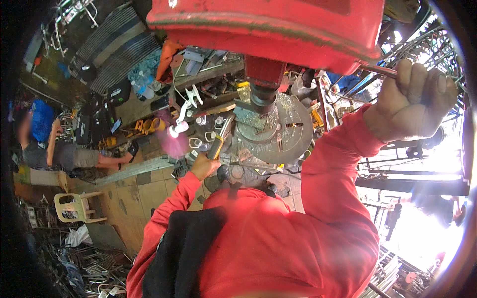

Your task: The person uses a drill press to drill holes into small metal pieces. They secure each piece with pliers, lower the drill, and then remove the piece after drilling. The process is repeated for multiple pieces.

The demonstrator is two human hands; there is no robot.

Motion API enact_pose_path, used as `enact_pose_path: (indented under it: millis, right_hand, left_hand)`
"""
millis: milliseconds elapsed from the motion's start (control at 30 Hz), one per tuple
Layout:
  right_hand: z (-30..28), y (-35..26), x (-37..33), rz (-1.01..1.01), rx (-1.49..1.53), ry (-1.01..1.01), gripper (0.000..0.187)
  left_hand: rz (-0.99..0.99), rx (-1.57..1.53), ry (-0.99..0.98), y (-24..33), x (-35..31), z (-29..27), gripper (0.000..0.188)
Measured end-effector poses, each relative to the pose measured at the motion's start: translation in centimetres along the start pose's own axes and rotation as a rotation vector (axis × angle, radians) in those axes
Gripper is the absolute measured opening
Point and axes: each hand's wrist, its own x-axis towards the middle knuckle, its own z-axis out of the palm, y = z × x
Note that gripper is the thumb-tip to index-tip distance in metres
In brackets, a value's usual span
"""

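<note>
The right hand (415, 97) is raised at the far right, its fingers clamped around the metal lever (385, 71) of the red drill press (268, 25). The left hand (203, 166) sits lower, near the round metal table (293, 134), fingers closed on a yellow-handled tool (217, 145) just left of the workpiece (251, 121) under the chuck (262, 94).

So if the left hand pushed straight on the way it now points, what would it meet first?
The left hand holds a yellow-handled tool aimed up toward the round drill-press table. Going straight on, it would probably meet the metal workpiece lying under the chuck first, though depth is hard to judge in this view.
</note>
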Motion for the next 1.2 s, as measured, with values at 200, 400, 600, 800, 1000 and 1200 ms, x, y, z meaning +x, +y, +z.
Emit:
enact_pose_path:
  millis: [200,400,600,800,1000,1200]
  right_hand:
    - [1.1,0.5,0.3,-0.125,-0.319,0.22,0.023]
    - [-0.1,2.0,3.6,0.124,0.257,0.357,0.027]
    - [-0.1,2.4,3.4,-0.008,-0.297,0.313,0.028]
    - [0.0,2.4,3.3,0.027,-0.254,0.379,0.019]
    - [0.0,2.4,3.2,0.041,-0.239,0.275,0.027]
    - [0.6,2.5,3.3,0.023,-0.297,0.331,0.028]
  left_hand:
    - [-0.005,-0.023,-0.071,-0.4,0.7,-0.7,0.011]
    - [-0.089,0.05,-0.03,0.7,-0.8,-1.1,0.007]
    - [0.105,0.047,0.018,-0.6,0.7,1.3,0.012]
    - [0.016,-0.086,-0.103,0.4,1.4,1.9,0.01]
    - [-0.053,-0.295,-0.079,0.0,1.2,5.0,0.017]
    - [0.021,-0.34,-0.031,-1.9,1.3,7.3,0.016]
